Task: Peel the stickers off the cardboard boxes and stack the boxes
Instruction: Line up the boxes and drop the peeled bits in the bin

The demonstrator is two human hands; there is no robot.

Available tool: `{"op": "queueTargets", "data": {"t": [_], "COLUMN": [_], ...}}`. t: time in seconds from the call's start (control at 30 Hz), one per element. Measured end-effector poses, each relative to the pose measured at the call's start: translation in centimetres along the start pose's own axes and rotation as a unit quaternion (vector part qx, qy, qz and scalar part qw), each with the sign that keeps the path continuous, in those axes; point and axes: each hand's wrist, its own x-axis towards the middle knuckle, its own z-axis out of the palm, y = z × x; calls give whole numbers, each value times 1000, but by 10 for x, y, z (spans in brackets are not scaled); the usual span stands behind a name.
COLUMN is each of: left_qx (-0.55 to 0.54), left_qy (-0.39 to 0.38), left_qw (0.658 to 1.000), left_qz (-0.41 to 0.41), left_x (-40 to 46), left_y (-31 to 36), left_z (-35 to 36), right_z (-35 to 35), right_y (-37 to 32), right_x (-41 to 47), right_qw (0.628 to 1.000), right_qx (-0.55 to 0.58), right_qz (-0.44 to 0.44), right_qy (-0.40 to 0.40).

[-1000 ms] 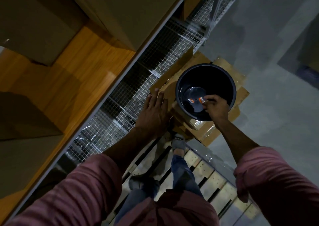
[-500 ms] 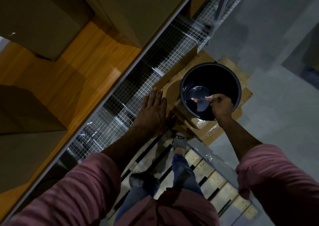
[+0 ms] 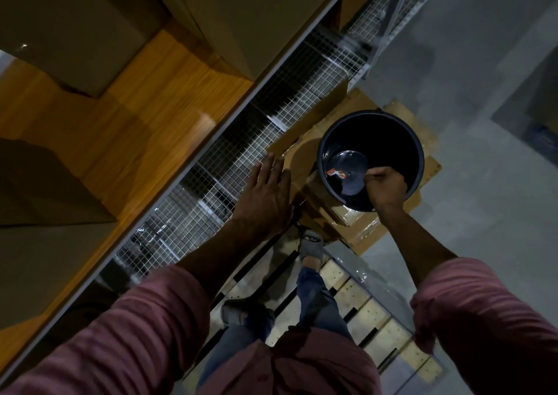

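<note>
Now the right hand [image 3: 385, 184] hangs over the black bin [image 3: 370, 159], fingers curled; whether they pinch anything I can't tell. A sticker scrap [image 3: 336, 173] lies inside. Left hand [image 3: 265, 196] presses flat on the cardboard box [image 3: 305, 165]; open fully, shake scraps loose

A single wide-angle camera is riding on the person's head, looking steeply down past both pink-sleeved arms; it is sitting close to the forearms and high above the round black plastic bucket [image 3: 370, 160], the pale wooden slatted pallet [image 3: 359, 301] and the grey concrete floor [image 3: 471, 86].
</note>
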Motion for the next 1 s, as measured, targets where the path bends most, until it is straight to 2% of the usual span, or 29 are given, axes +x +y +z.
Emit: {"op": "queueTargets", "data": {"t": [0.2, 0.37, 0.5, 0.73, 1.0], "left_qx": [-12, -8, 4, 61, 52], "left_qy": [31, 84, 168, 319, 343], "left_qw": [999, 991, 975, 925, 891], "left_qz": [-35, -103, -148, -196, -293], "left_x": [-22, -67, -116, -210, -314], "left_y": [-21, -56, -96, -145, -202], "left_z": [0, -7, -12, -46, -36], "right_z": [16, 43, 68, 102, 142], "right_y": [-37, -95, -153, -246, -314], "right_x": [-40, -82, -133, -231, -336], "right_qw": [994, 971, 933, 886, 820], "right_qx": [11, 16, 33, 73, 62], "right_qz": [-99, -203, -311, -411, -520], "right_qy": [-44, -122, -176, -204, -231]}}
